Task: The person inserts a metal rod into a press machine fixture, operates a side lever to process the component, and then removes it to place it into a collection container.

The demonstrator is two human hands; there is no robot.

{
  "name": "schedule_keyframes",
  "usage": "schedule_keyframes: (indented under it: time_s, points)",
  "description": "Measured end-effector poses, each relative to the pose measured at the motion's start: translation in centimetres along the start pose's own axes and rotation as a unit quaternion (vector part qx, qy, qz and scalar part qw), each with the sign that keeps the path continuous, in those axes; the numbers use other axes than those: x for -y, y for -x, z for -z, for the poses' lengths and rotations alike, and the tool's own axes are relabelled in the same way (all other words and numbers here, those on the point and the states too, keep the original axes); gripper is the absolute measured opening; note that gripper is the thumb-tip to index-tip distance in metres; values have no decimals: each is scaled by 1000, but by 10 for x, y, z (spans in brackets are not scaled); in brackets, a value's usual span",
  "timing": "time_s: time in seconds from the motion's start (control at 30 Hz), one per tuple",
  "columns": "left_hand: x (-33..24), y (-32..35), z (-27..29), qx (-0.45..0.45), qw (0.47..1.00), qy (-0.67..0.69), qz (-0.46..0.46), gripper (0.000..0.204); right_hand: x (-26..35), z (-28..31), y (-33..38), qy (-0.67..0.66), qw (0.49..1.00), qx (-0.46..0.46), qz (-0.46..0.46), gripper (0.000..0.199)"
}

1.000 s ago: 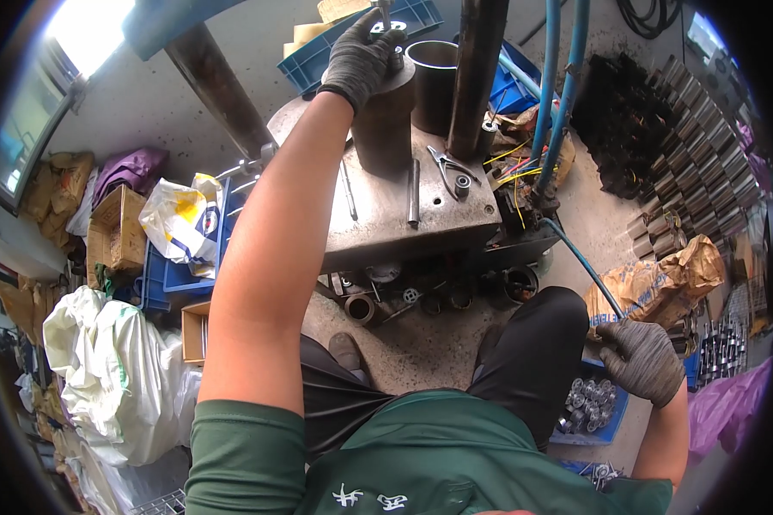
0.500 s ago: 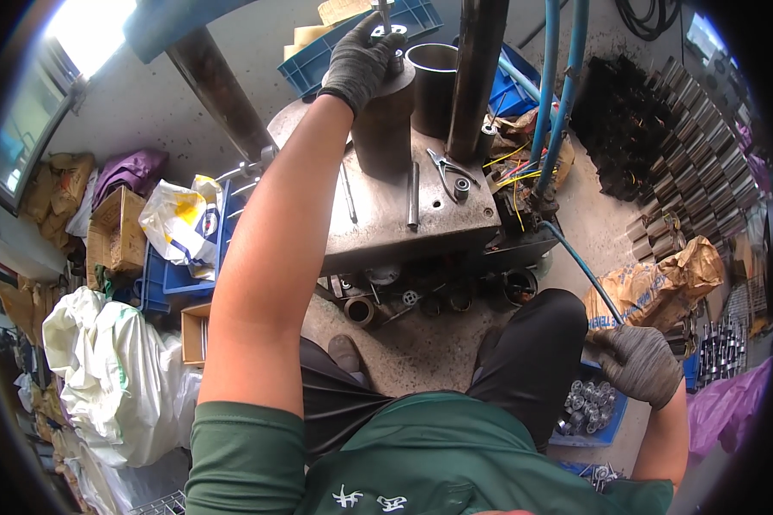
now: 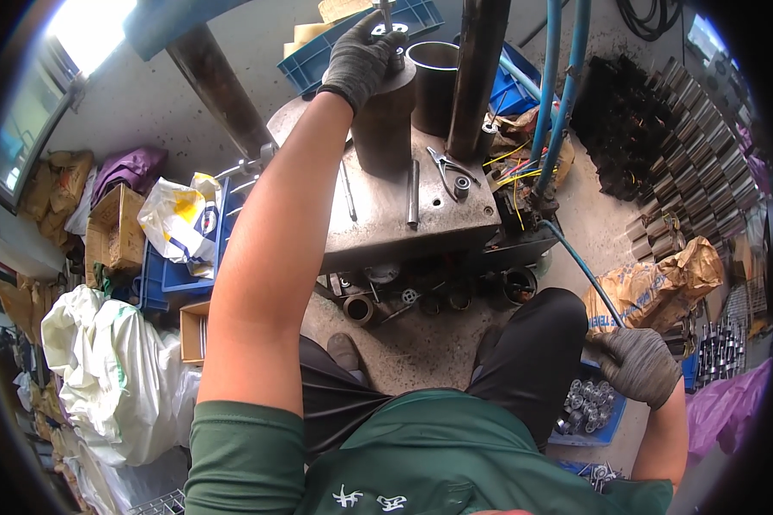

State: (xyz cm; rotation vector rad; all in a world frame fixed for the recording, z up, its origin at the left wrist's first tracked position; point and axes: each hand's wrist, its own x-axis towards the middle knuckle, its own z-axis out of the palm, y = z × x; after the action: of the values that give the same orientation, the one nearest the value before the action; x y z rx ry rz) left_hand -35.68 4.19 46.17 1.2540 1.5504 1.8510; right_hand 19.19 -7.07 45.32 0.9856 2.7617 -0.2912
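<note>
Left hand (image 3: pixel 362 53), grey-gloved, arm stretched forward, rests on top of a dark upright metal cylinder (image 3: pixel 383 129) standing on the steel desk (image 3: pixel 378 225). Fingers curled down over the cylinder's top face, around a small bright metal part (image 3: pixel 388 19) that sticks up from it; whether they actually pinch that part cannot be told. Cylinder's long axis is vertical, top end toward the hand, base flat on the desk plate. Just beside it, to the right, an open-topped dark tube (image 3: pixel 435 81) also stands upright, and next to that a thick vertical steel column (image 3: pixel 477 77). On the plate in front of the cylinder: a slim rod (image 3: pixel 413 194) lying lengthwise away from the person, and a pair of pliers (image 3: pixel 447 166) near a small ring. Right hand (image 3: pixel 637 365), also gloved, is low at the person's right side, well apart from the desk, fingers loosely closed above a blue tray of small metal parts (image 3: pixel 586 410); contents of the grip not discernible. A thin blue hose (image 3: pixel 584 270) runs from the desk toward this hand.
</note>
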Motion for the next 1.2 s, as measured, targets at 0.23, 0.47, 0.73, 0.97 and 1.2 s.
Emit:
schedule_keyframes:
  time_s: [0.23, 0.47, 0.73, 0.97, 1.2]
  points:
    - [-8, 4, -6, -1, 1000, 25, -12, 60, -5, -3, 1, 28, 999, -5, 22, 27]
    - [-4, 1, -2, 3, 999, 42, -22, 57, -3, -3, 0, 35, 999, -14, 33, 27]
    - [-1, -1, -2, 19, 990, 140, 7, 47, 1, 3, -1, 13, 1000, 7, 11, 28]
    - [0, -3, -1, 24, 993, 115, 25, 39, -1, 7, -2, -13, 999, -35, 9, 30]
    - [1, -4, 2, 18, 997, 74, 0, 36, -4, -1, 0, -69, 987, -138, 33, 29]
